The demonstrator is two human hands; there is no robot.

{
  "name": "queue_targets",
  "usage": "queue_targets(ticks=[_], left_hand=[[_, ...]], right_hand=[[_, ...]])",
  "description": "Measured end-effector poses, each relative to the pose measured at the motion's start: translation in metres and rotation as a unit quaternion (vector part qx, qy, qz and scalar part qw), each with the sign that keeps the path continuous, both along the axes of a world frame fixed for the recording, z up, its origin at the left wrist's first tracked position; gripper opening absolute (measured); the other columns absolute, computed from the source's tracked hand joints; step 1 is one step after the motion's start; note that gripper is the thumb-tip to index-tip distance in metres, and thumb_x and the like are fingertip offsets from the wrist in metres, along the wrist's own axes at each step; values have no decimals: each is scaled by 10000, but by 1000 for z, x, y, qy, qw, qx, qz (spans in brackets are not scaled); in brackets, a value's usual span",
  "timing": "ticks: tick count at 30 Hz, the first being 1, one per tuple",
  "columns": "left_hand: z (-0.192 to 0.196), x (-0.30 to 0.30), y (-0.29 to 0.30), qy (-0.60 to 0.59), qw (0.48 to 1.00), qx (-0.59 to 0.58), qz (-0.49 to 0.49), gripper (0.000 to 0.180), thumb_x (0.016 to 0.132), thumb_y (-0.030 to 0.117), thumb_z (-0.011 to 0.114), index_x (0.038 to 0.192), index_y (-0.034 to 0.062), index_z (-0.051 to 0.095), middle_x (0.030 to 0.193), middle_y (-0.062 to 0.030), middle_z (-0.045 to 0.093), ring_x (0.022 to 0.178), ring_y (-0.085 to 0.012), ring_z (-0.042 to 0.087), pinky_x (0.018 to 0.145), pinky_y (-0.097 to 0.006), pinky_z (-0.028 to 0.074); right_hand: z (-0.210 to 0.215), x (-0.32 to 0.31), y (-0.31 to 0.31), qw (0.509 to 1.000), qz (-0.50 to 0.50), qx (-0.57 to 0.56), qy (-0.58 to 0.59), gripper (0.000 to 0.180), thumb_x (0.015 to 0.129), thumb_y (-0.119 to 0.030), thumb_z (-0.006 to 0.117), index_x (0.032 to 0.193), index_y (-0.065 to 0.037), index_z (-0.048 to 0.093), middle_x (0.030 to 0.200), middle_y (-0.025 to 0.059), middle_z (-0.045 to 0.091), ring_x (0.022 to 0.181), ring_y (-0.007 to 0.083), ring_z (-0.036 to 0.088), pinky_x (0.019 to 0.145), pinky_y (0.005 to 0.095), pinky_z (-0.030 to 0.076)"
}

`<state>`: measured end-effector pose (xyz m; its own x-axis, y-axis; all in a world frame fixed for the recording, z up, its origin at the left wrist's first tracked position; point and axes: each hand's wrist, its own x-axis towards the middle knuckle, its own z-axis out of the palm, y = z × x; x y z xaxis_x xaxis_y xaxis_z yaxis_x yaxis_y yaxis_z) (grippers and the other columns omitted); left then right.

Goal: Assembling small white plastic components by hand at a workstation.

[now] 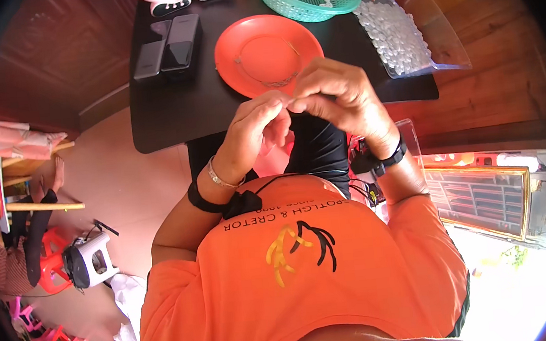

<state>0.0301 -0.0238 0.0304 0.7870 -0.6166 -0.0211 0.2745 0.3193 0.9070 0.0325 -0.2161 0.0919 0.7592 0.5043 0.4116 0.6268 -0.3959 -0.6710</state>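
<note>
We pinch the fingertips of our left hand [253, 130] and right hand [345, 99] close by the near rim of the red plate [269, 50] on the black surface [171, 121], unable to tell what they grip, with the green basket [314, 12] at the far right and white pieces [394, 36] to the right.

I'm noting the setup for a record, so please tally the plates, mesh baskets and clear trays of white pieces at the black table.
Orange-red plate: 1
Green mesh basket: 1
Clear tray: 1
Total: 3
The white pieces in the tray overlap too much to count, so they are left out.
</note>
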Motion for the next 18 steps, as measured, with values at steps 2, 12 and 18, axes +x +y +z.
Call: queue_targets(ticks=[2,12,18], left_hand=[[-6,0,-2,25,999,-40,5,304,935,280,395,867,24,543,677,-20,507,526,-81,468,480,-198,344],[-21,-2,22,97,991,-75,58,202,916,247,463,852,56,471,668,-2,436,539,-102,463,494,-217,345],[-26,-3,35,56,994,-29,91,187,912,222,460,839,52,486,651,3,438,534,-93,447,489,-214,329]], right_hand=[[-11,-2,10,1000,20,23,-5,122,735,-8,719,833,-48,658,791,42,603,722,179,624,609,280,512],[-25,-5,42,998,-45,-35,-32,199,694,-70,759,866,-68,659,823,47,621,717,206,632,606,300,514],[-22,5,55,994,-27,-97,-29,209,706,-19,737,887,-43,635,820,57,618,717,178,620,613,270,491]])
